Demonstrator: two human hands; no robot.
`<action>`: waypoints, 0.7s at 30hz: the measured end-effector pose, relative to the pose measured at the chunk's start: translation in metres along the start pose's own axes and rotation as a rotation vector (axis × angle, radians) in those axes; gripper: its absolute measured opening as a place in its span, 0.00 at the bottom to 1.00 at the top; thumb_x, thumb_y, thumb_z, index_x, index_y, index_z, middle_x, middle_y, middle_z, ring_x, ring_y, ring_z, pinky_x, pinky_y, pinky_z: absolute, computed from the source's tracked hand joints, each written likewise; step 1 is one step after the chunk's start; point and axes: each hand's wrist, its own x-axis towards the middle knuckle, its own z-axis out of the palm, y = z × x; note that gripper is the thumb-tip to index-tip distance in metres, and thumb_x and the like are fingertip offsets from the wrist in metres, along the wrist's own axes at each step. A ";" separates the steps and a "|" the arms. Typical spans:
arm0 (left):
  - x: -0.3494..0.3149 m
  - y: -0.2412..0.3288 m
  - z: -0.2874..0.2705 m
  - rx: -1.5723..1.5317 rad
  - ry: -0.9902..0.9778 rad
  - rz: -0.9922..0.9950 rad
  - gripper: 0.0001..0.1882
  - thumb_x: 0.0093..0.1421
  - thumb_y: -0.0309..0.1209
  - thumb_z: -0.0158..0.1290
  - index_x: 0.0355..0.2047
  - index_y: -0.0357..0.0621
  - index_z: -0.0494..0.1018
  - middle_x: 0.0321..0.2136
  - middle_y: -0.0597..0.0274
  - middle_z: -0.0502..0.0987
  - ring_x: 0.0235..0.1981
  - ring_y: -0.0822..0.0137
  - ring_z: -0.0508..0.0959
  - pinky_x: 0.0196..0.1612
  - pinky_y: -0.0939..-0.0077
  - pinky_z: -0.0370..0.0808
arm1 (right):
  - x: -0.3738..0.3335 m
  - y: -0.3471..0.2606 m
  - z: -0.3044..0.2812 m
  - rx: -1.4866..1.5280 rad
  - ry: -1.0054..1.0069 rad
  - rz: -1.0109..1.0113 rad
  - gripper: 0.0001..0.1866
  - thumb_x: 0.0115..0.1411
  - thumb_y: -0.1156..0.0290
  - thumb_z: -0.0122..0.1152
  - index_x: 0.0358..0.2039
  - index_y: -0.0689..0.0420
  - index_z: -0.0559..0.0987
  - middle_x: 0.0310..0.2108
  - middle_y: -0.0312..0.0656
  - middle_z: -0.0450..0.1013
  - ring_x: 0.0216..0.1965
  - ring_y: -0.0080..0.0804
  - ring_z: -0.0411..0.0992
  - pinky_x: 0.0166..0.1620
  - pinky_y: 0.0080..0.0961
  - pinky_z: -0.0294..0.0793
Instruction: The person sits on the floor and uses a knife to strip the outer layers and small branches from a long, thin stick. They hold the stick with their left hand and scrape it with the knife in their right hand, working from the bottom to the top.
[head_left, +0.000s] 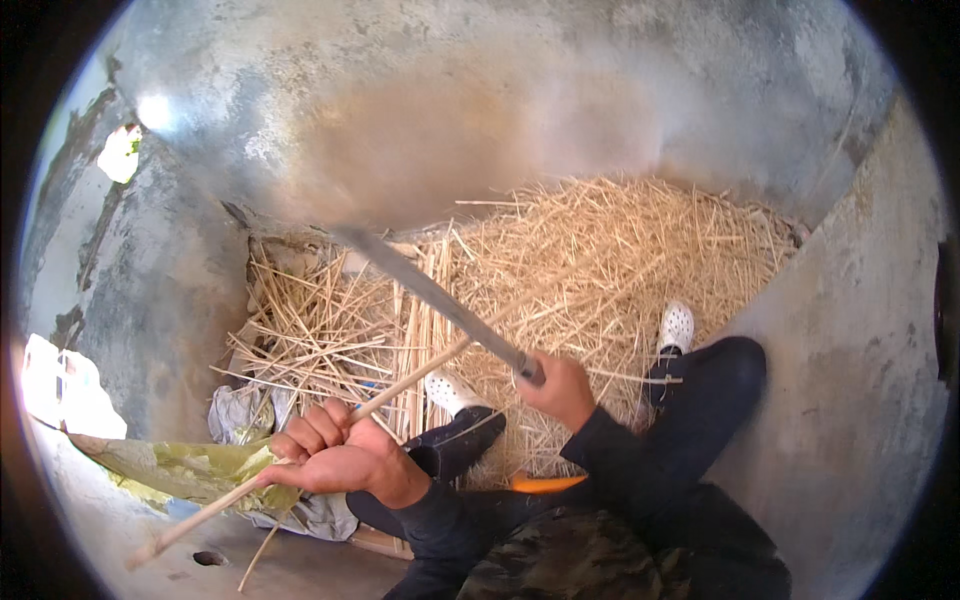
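The person's left hand sits low in the view, knuckles up, fingers clenched round a long pale bamboo stick. The stick slants from the lower left, near the concrete floor, up through the fist and on toward the blade, where its thin far end meets the metal. The right hand is raised a little higher and further right, its dark sleeve running back to the body; it is closed tight on the handle of a long knife. The blade is flat, grey and dull, blurred along its length, and points up and left over the stick.

Beyond the hands lies a heap of split bamboo slivers, straw-coloured, thin and straight, tangled toward the right and coarser, more like sticks, at the left. It fills the corner against a rough, stained grey concrete wall. The person's legs in dark trousers stretch into the heap, with a white perforated clog on each foot, the left clog just beyond the stick and the right clog further out. Under the left hand lie a crumpled yellow-green sheet and grey cloth. A patch of orange shows between the legs; what it is cannot be told
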 end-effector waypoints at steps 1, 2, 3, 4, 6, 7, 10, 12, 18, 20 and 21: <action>0.007 0.010 -0.009 0.018 -0.070 0.027 0.29 0.64 0.62 0.34 0.16 0.55 0.47 0.09 0.75 0.43 0.10 0.79 0.41 0.14 0.82 0.40 | 0.011 0.016 -0.002 -0.085 -0.010 -0.037 0.12 0.48 0.62 0.60 0.28 0.57 0.77 0.18 0.47 0.72 0.21 0.46 0.73 0.28 0.40 0.70; 0.012 0.020 -0.010 0.017 -0.143 0.065 0.29 0.64 0.62 0.34 0.16 0.55 0.47 0.09 0.75 0.43 0.10 0.79 0.41 0.14 0.82 0.39 | 0.025 0.034 -0.003 -0.065 0.033 0.047 0.11 0.49 0.62 0.60 0.29 0.56 0.77 0.18 0.48 0.72 0.22 0.47 0.73 0.28 0.41 0.71; 0.010 0.031 0.009 -0.026 -0.024 0.032 0.29 0.64 0.61 0.34 0.16 0.55 0.47 0.10 0.76 0.44 0.11 0.79 0.42 0.14 0.81 0.40 | 0.045 0.076 -0.024 -0.145 0.111 0.179 0.12 0.52 0.60 0.59 0.30 0.54 0.79 0.16 0.44 0.73 0.19 0.42 0.73 0.27 0.38 0.73; 0.010 0.035 0.005 0.006 -0.066 0.007 0.29 0.64 0.61 0.34 0.16 0.55 0.47 0.10 0.76 0.44 0.11 0.79 0.42 0.14 0.81 0.40 | 0.056 0.113 -0.030 -0.168 0.069 0.265 0.12 0.52 0.60 0.58 0.30 0.54 0.79 0.18 0.45 0.74 0.20 0.44 0.74 0.28 0.39 0.73; 0.003 0.031 0.009 -0.012 -0.121 -0.081 0.29 0.64 0.60 0.34 0.16 0.55 0.48 0.10 0.76 0.45 0.11 0.79 0.42 0.14 0.81 0.40 | 0.063 0.139 -0.055 -0.288 0.097 0.341 0.12 0.52 0.60 0.58 0.30 0.55 0.80 0.20 0.48 0.75 0.23 0.47 0.74 0.29 0.40 0.73; 0.011 0.037 0.010 -0.017 -0.116 -0.015 0.29 0.65 0.60 0.34 0.16 0.55 0.48 0.10 0.75 0.45 0.11 0.79 0.42 0.14 0.81 0.40 | 0.059 0.138 -0.046 -0.332 0.135 0.339 0.13 0.52 0.60 0.57 0.30 0.55 0.80 0.21 0.49 0.75 0.24 0.48 0.75 0.30 0.41 0.73; 0.009 0.036 0.028 0.047 0.004 0.043 0.29 0.65 0.60 0.35 0.16 0.55 0.48 0.10 0.75 0.45 0.11 0.79 0.42 0.14 0.81 0.40 | 0.051 0.109 -0.037 -0.208 0.084 0.373 0.14 0.51 0.60 0.58 0.35 0.54 0.80 0.23 0.51 0.76 0.29 0.51 0.75 0.34 0.43 0.73; 0.001 0.020 0.016 0.025 -0.114 -0.012 0.28 0.65 0.59 0.35 0.16 0.55 0.48 0.10 0.75 0.44 0.11 0.79 0.42 0.14 0.81 0.40 | 0.018 0.071 -0.019 -0.092 0.048 0.275 0.15 0.51 0.60 0.58 0.36 0.54 0.80 0.22 0.50 0.75 0.27 0.49 0.76 0.32 0.42 0.73; 0.011 0.033 0.005 0.051 -0.047 -0.043 0.28 0.65 0.58 0.36 0.16 0.55 0.49 0.10 0.74 0.44 0.11 0.78 0.42 0.15 0.81 0.40 | 0.008 0.044 -0.014 -0.005 0.036 0.071 0.14 0.47 0.59 0.61 0.32 0.53 0.78 0.16 0.43 0.72 0.19 0.44 0.73 0.28 0.40 0.71; 0.034 0.055 -0.022 -0.037 -0.263 -0.066 0.28 0.66 0.58 0.33 0.16 0.54 0.50 0.11 0.74 0.46 0.12 0.77 0.44 0.17 0.80 0.43 | 0.019 0.073 -0.019 -0.263 0.054 -0.111 0.15 0.46 0.62 0.61 0.33 0.56 0.78 0.18 0.46 0.73 0.22 0.47 0.73 0.28 0.41 0.71; 0.052 0.082 -0.025 -0.061 -0.280 -0.018 0.29 0.66 0.58 0.32 0.16 0.53 0.51 0.12 0.74 0.47 0.12 0.77 0.45 0.17 0.80 0.44 | 0.031 0.104 -0.016 -0.241 0.153 0.012 0.12 0.47 0.63 0.61 0.27 0.59 0.76 0.16 0.48 0.71 0.19 0.46 0.72 0.25 0.39 0.69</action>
